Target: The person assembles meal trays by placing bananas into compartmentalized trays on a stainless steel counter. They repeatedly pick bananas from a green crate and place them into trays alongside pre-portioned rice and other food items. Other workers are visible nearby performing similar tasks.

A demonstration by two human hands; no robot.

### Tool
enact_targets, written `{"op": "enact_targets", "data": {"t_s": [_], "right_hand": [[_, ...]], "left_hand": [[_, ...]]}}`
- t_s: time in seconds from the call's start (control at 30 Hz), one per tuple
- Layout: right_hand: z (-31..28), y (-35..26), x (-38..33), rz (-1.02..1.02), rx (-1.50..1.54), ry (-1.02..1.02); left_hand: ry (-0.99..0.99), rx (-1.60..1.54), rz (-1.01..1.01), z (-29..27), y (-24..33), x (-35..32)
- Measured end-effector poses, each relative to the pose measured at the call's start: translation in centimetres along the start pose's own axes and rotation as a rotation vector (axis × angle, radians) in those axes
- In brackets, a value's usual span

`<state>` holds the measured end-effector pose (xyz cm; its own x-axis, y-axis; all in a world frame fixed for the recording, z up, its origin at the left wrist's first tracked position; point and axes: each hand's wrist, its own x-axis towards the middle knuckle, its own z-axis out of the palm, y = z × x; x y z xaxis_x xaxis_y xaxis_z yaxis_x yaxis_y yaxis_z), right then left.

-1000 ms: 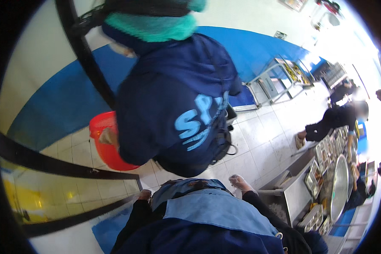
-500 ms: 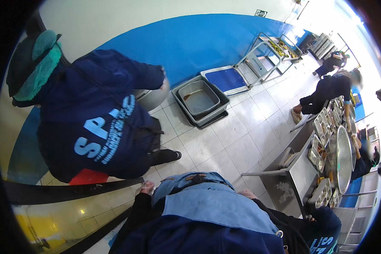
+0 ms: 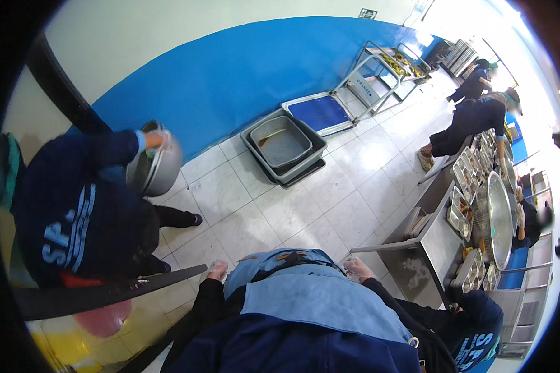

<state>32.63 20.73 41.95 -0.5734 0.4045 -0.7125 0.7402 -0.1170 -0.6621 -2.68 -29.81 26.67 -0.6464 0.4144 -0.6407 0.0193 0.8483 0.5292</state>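
My left hand (image 3: 218, 271), in a clear plastic glove, hangs beside my light-blue apron (image 3: 317, 298). Its fingers look loosely bent, and nothing shows in them. On the other side of the apron is my right hand (image 3: 358, 268), also gloved, with loose fingers and nothing visible in it. The end of a dark door-like edge (image 3: 137, 280) lies just left of my left hand. Nearest to my right hand is a steel table (image 3: 426, 258) bearing compartment trays (image 3: 459, 212) and a large round metal basin (image 3: 499, 217).
On the left a co-worker (image 3: 81, 205) carries a grey metal pot (image 3: 163, 168). Stacked grey tubs (image 3: 283, 144) sit on the tiled floor ahead, beside a blue-decked platform cart (image 3: 320, 114). A trolley (image 3: 395, 65) stands farther along the wall. Several co-workers stand around the table.
The co-worker with the pot has moved left, away from the tubs. My view has shifted slightly, and my right hand now shows more fully beside the apron.
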Motion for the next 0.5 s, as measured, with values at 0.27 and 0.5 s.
{"op": "enact_targets", "data": {"t_s": [0.27, 0.5], "right_hand": [[-0.2, 5.3, 0.6, -0.227, -0.33, -0.026], [2.0, 11.1, 1.2, -0.131, -0.477, 0.189]], "left_hand": [[-0.113, 0.155, 0.11, -0.3, -2.8, 0.4], [-0.223, 0.086, 0.093, -3.3, 0.5, 3.4]]}}
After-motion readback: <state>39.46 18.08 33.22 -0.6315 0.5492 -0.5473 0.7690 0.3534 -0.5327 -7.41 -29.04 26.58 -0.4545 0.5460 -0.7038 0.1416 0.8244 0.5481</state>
